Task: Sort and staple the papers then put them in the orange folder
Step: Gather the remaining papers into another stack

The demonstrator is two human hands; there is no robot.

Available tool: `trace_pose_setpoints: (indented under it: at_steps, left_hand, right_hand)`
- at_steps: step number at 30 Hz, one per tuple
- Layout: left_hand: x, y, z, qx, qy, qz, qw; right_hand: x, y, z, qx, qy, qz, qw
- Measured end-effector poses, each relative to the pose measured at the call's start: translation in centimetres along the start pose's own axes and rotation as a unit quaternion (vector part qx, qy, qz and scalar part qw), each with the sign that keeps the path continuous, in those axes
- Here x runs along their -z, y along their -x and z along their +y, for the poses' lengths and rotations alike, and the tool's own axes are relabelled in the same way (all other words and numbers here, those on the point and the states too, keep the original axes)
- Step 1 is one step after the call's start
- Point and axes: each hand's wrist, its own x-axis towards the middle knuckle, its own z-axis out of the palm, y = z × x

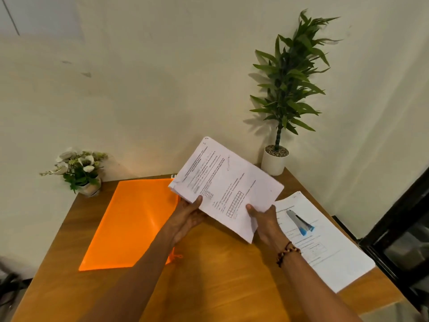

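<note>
Both hands, left hand and right hand, pinch my paper stack above the table, beside the orange folder; I judge loose sheets could slip and misalign.

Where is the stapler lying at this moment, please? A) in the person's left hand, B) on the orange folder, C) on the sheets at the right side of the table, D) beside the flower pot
C: the stapler lies on the loose sheets at the table's right side, while both hands hold the paper stack above the table.
</note>
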Motion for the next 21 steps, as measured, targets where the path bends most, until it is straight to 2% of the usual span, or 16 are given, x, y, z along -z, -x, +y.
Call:
trace_pose_setpoints:
  at_steps: [4, 7, 10, 12, 15, 18, 21]
  left_hand:
    - [-3.3, -0.1, -1.0, -0.09, -0.01, 0.074, 0.993]
    - [-3.1, -0.4, -0.2, -0.105, -0.005, 0.137, 0.985]
    - [-1.6, -0.8, 1.2, -0.115, -0.066, 0.157, 0.979]
    - [-0.7, -0.8, 2.1, -0.121, -0.109, 0.14, 0.977]
    - [-0.7, -1.0, 3.1, -0.116, -0.179, 0.071, 0.975]
    - [-2.1, -1.2, 3.9, -0.078, -0.23, 0.014, 0.97]
    - [-3.2, -1.6, 4.5, -0.058, -0.233, -0.008, 0.971]
  right_hand:
    - [-2.4, 2.0, 2.0, -0.006, -0.059, -0.059, 0.996]
    - [-2.7, 2.3, 2.2, 0.0, -0.072, -0.126, 0.989]
    - [-1.2, 1.0, 0.8, -0.011, -0.06, -0.083, 0.995]
    - [-0.3, 0.1, -1.6, 0.007, 0.025, -0.059, 0.998]
    - [-0.2, -0.7, -5.4, 0.052, 0.115, -0.131, 0.983]
    - [-1.5, -1.3, -7.4, 0.044, 0.131, -0.219, 0.966]
    - [-2.7, -1.7, -7.7, 0.05, 0.094, -0.183, 0.977]
